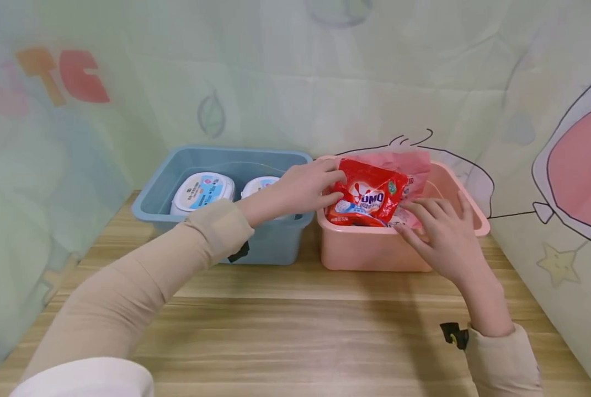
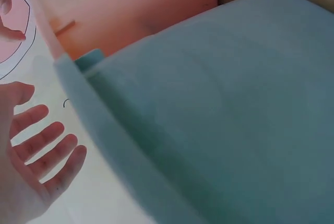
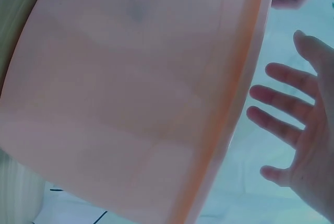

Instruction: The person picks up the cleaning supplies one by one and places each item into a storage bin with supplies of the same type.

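A red OMO detergent packet [image 1: 369, 190] lies in the pink bin [image 1: 374, 251], with another red packet [image 1: 357, 219] partly hidden below it. Pink packaging [image 1: 416, 162] stands up behind them. My left hand [image 1: 307, 187] reaches over the blue bin's right end, its bent fingertips right at the OMO packet's left edge. In the left wrist view, that hand [image 2: 39, 156] shows loosely bent, spread fingers with nothing between them. Over the pink bin's front rim, my right hand [image 1: 441, 237] has its fingers spread beside the packets. The right wrist view shows this hand [image 3: 308, 104] holding nothing.
Left of the pink bin stands a blue bin [image 1: 270, 242] holding two white lidded tubs, a left tub [image 1: 203, 190] and a right tub [image 1: 257, 184]. Both bins sit on a wood-grain table [image 1: 285, 331] against a printed cloth backdrop [image 1: 255, 82].
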Demonstrator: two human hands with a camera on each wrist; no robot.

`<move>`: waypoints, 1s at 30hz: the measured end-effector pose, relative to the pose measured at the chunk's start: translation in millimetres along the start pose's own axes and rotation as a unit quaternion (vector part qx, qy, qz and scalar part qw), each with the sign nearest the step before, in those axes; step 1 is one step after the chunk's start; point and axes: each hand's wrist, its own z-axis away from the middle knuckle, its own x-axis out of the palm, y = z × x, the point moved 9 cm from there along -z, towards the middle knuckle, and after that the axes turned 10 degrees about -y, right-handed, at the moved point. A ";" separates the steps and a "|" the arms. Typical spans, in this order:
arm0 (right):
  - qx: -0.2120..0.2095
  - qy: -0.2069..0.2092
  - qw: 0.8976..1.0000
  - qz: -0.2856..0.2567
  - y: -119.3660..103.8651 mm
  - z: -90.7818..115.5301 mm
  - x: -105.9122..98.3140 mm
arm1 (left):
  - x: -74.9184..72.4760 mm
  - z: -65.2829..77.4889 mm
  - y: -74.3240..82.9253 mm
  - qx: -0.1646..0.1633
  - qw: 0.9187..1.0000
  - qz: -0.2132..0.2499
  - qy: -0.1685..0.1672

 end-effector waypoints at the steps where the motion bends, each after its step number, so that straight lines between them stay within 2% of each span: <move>1: 0.001 -0.002 1.000 0.001 -0.2 -0.6 0.2 | 1.4 2.6 -1.6 -0.004 1.000 0.001 -0.001; 7: 0.006 -0.014 1.000 0.002 -3.2 -5.2 2.7 | 11.2 16.6 -5.9 -0.005 1.000 -0.022 0.006; 14: -0.007 -0.018 1.000 0.002 -11.1 -9.1 5.1 | 13.2 34.2 -3.1 -0.001 0.997 -0.052 0.057; 23: -0.004 -0.026 1.000 0.003 -15.6 -11.4 9.3 | 13.4 56.7 8.5 0.017 0.987 -0.107 0.121; 30: -0.003 -0.033 0.999 0.003 -15.8 -10.0 13.8 | 17.9 74.8 14.5 0.022 0.983 -0.130 0.127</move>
